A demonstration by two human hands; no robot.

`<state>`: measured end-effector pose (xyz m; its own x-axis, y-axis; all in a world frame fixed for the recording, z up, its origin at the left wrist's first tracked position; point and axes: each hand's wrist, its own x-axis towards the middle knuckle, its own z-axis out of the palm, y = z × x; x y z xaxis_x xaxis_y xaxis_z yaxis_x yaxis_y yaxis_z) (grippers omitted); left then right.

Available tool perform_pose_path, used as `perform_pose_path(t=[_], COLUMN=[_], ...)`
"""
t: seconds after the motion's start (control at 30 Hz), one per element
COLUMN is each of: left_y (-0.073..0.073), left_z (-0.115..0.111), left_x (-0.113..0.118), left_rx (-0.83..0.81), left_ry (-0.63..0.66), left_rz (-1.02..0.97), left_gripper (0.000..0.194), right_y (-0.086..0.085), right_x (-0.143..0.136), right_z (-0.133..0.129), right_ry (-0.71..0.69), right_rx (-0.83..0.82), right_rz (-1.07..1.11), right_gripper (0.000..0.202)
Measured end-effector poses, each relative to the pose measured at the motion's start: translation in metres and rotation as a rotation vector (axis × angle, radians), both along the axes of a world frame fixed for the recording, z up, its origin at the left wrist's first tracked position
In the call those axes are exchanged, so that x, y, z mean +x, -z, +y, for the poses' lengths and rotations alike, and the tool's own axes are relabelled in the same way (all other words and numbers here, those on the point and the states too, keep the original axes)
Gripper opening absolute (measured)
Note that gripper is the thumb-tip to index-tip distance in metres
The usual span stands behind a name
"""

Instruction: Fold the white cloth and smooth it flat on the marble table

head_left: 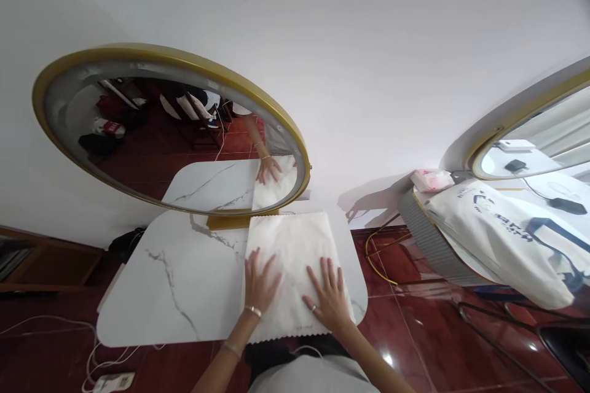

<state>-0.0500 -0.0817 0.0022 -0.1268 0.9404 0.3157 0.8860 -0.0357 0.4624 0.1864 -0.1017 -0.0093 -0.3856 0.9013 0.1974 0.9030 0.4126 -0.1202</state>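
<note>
A white cloth [295, 245] with zigzag edges lies flat over the right part of a white marbled table [152, 295]. My left hand [262, 282] rests on the cloth's left side, fingers spread, slightly blurred, a bracelet at the wrist. On the cloth's right side lies my right hand [329, 295], also with fingers apart and a ring on one finger. Neither hand grips anything. Small faint print shows near the cloth's front edge. A round gold-framed mirror [184, 129] stands at the back of the table and reflects a hand on the cloth.
At the right, a second table [428, 233] bears a printed white cloth bag [498, 233] and a pink tissue pack [432, 180], beside another gold-framed mirror [530, 110]. A power strip [113, 382] with cables lies on the red floor at the lower left.
</note>
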Motion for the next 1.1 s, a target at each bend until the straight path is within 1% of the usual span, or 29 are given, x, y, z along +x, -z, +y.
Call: perform_pose_path(t=[0.07, 0.1, 0.13, 0.17, 0.2, 0.27, 0.37, 0.4, 0.47, 0.5, 0.53, 0.57, 0.6, 0.63, 0.67, 0.7, 0.77, 0.83, 0.93, 1.0, 1.1], left_y=[-0.008, -0.010, -0.012, -0.013, -0.014, -0.017, -0.024, -0.025, -0.025, -0.023, -0.019, -0.015, -0.009, -0.004, 0.001, 0.005, 0.011, 0.013, 0.011, 0.009, 0.006], left_z=[0.044, 0.065, 0.083, 0.098, 0.109, 0.119, 0.114, 0.110, 0.104, 0.101, 0.100, 0.100, 0.101, 0.102, 0.104, 0.105, 0.108, 0.107, 0.099, 0.092, 0.083], left_x=[-0.009, -0.015, -0.022, -0.028, -0.034, -0.044, -0.048, -0.046, -0.034, -0.024, -0.013, 0.000, 0.013, 0.025, 0.036, 0.044, 0.050, 0.045, 0.020, -0.004, -0.050], left_rx=[0.025, 0.017, 0.005, -0.009, -0.020, -0.025, 0.001, 0.018, 0.080, 0.108, 0.119, 0.108, 0.073, 0.020, -0.035, -0.079, -0.128, -0.125, -0.092, -0.094, -0.106], left_ry=[-0.284, -0.328, -0.349, -0.337, -0.300, -0.219, -0.114, -0.105, -0.165, -0.182, -0.156, -0.085, 0.017, 0.126, 0.200, 0.221, 0.176, 0.137, 0.114, 0.089, 0.053], left_rz=[-0.217, -0.256, -0.291, -0.309, -0.316, -0.327, -0.312, -0.297, -0.232, -0.179, -0.113, -0.039, 0.035, 0.096, 0.144, 0.175, 0.192, 0.185, 0.188, 0.203, 0.228], left_gripper=[0.033, 0.030, 0.027, 0.024, 0.021, 0.019, 0.023, 0.026, 0.035, 0.040, 0.042, 0.044, 0.044, 0.044, 0.046, 0.049, 0.057, 0.062, 0.063, 0.063, 0.064], right_y=[0.000, 0.000, 0.000, 0.000, 0.000, 0.000, 0.000, -0.001, -0.001, -0.001, -0.002, -0.002, -0.002, -0.002, -0.003, -0.004, -0.007, -0.011, -0.013, -0.013, -0.015], right_x=[0.001, 0.001, 0.002, 0.002, 0.002, 0.001, -0.003, -0.004, -0.007, -0.008, -0.009, -0.009, -0.009, -0.009, -0.009, -0.008, -0.006, -0.008, -0.022, -0.040, -0.080], right_z=[0.001, 0.001, 0.001, 0.000, 0.000, 0.000, -0.001, -0.001, -0.001, -0.001, -0.002, -0.002, -0.002, -0.002, -0.002, -0.002, -0.002, -0.002, -0.004, -0.007, -0.012], right_ry=[0.003, 0.006, 0.008, 0.008, 0.009, 0.012, 0.024, 0.028, 0.032, 0.034, 0.037, 0.041, 0.041, 0.032, 0.009, -0.023, -0.096, -0.150, -0.210, -0.249, -0.296], right_rx=[-0.002, -0.004, -0.005, -0.003, 0.001, 0.011, 0.010, 0.005, -0.009, -0.016, -0.022, -0.029, -0.037, -0.047, -0.059, -0.075, -0.108, -0.142, -0.188, -0.221, -0.296], right_rz=[0.001, 0.002, 0.004, 0.008, 0.014, 0.029, 0.044, 0.048, 0.054, 0.057, 0.060, 0.062, 0.063, 0.061, 0.056, 0.051, 0.045, 0.055, 0.086, 0.108, 0.145], right_gripper=[0.083, 0.083, 0.083, 0.083, 0.083, 0.082, 0.080, 0.080, 0.079, 0.079, 0.079, 0.080, 0.080, 0.079, 0.078, 0.077, 0.076, 0.077, 0.079, 0.079, 0.080])
